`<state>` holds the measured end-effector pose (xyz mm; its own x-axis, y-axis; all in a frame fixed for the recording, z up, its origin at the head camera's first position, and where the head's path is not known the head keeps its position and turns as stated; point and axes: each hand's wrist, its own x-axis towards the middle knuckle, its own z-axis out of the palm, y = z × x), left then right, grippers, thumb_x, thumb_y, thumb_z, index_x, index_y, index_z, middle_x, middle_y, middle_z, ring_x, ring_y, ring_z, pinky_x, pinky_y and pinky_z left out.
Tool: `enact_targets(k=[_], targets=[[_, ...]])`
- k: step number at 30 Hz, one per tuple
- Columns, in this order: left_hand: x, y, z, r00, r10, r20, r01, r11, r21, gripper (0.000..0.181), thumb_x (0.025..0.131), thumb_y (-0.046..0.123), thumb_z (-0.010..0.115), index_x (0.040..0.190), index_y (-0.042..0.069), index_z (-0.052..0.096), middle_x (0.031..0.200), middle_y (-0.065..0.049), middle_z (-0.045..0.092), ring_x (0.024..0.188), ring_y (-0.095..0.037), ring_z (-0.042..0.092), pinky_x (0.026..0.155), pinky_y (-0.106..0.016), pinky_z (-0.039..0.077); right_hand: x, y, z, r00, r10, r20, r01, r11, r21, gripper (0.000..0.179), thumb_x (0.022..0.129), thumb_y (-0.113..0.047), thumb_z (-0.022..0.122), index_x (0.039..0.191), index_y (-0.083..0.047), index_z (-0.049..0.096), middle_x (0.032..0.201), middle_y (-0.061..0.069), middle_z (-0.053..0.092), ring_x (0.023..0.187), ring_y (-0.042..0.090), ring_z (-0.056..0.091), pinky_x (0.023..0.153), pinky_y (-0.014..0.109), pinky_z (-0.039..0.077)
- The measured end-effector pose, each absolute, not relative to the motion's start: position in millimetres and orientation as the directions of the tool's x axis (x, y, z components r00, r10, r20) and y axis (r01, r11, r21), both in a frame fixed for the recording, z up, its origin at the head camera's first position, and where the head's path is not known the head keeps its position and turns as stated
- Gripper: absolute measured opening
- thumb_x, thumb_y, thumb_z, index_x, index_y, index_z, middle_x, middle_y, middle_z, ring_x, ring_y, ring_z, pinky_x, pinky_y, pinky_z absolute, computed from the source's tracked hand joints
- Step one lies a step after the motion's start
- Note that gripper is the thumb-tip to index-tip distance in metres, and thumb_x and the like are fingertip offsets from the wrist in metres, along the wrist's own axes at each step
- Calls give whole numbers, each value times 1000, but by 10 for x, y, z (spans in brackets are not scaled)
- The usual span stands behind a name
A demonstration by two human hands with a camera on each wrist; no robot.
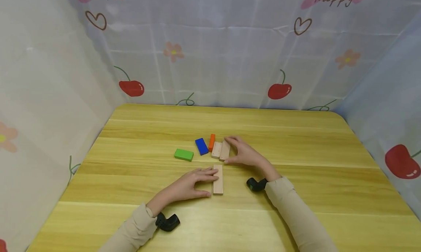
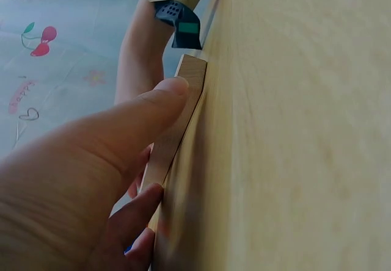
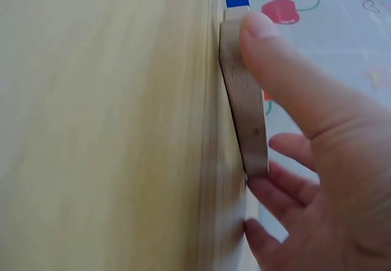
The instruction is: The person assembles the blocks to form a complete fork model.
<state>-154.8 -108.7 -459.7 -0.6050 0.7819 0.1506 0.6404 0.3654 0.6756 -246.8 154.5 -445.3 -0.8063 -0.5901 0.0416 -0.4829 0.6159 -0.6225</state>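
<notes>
A plain wooden block (image 1: 218,186) lies lengthwise on the table, nearest the wearer. My left hand (image 1: 189,184) reaches over its left edge, two fairly straight fingers on its top and the thumb beside its near end. Farther back, my right hand (image 1: 246,153) holds a second plain block (image 1: 225,150) between the thumb at its near end and fingers at its far end. In the right wrist view, that block (image 3: 243,94) stands beside the thumb. A shorter pale block (image 1: 216,149) sits against its left side, with an orange block (image 1: 212,142) just beyond.
A blue block (image 1: 201,146) and a green block (image 1: 184,155) lie to the left on the wooden table (image 1: 296,135). Black wrist devices (image 1: 167,222) are worn under both forearms. A printed curtain (image 1: 217,62) closes off the back and sides.
</notes>
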Motion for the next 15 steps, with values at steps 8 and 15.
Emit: enact_targets(k=[8,15], targets=[[-1551,-1084,-4595,-604,783,148,647,373,665,54,86,30,69,136,13,52,147,3,35,136,-15,24,110,-38,16,-2555,1513,-4477,-803,-580,139,-547,624,-559,67,81,-31,74,137,-3,49,127,18,44,113,31,41,93,46,37],[-1550,-1081,-4589,-602,783,156,640,356,681,55,86,28,70,135,13,52,146,2,35,136,-16,25,110,-38,16,-2568,1621,-4430,-782,-615,104,-547,596,-588,53,87,-10,67,135,-1,49,142,16,40,130,33,34,103,47,30]])
